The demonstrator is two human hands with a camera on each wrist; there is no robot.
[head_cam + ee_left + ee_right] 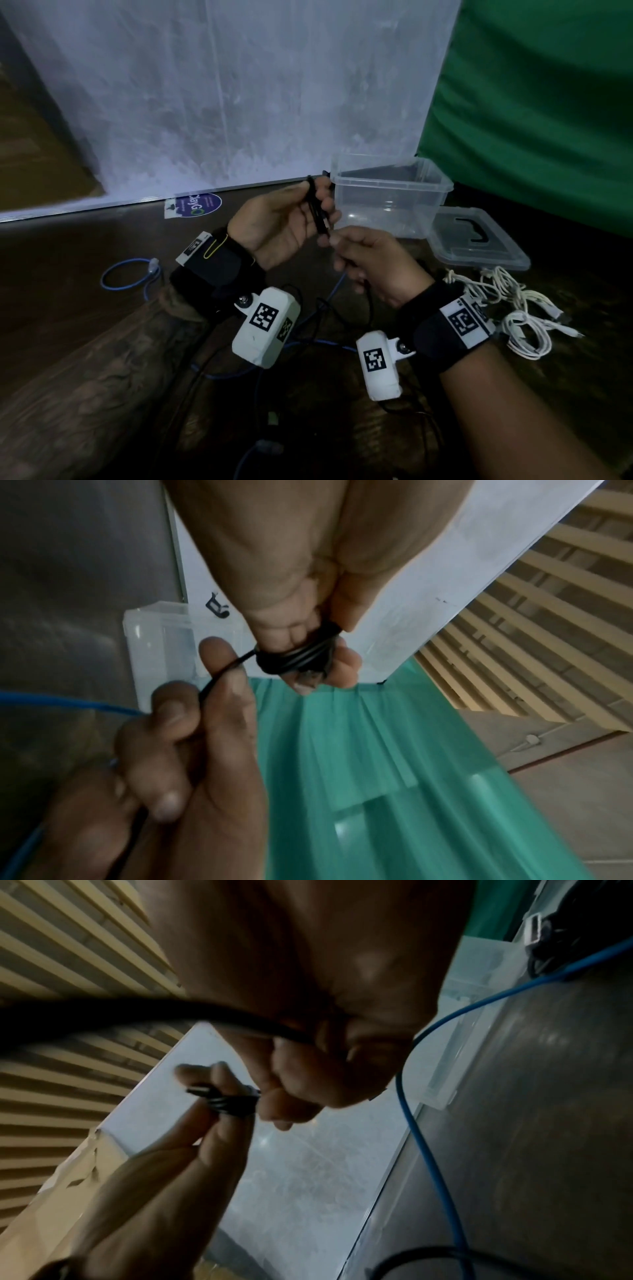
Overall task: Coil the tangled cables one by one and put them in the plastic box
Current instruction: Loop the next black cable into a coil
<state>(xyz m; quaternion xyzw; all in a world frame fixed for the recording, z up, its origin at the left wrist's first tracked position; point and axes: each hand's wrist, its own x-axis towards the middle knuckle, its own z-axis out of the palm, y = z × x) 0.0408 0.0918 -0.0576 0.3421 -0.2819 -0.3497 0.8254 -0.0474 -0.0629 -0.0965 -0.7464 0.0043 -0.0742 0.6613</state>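
My left hand [301,212] is raised in front of the clear plastic box [390,202] and pinches a small tight coil of black cable [318,214] between thumb and fingers. In the left wrist view the coil [298,660] is wound over the fingertips [346,661]. Just below it, my right hand [342,248] pinches the loose run of the same black cable [219,680], which trails down to the floor. The right wrist view shows that cable [137,1015] passing through my right fist [325,1053]. The box holds nothing that I can see.
The box lid [479,243] lies right of the box. A tangle of white cables [520,311] sits at the right. A blue cable [130,274] loops at the left and runs under my wrists among black leads. A green cloth [534,102] hangs behind.
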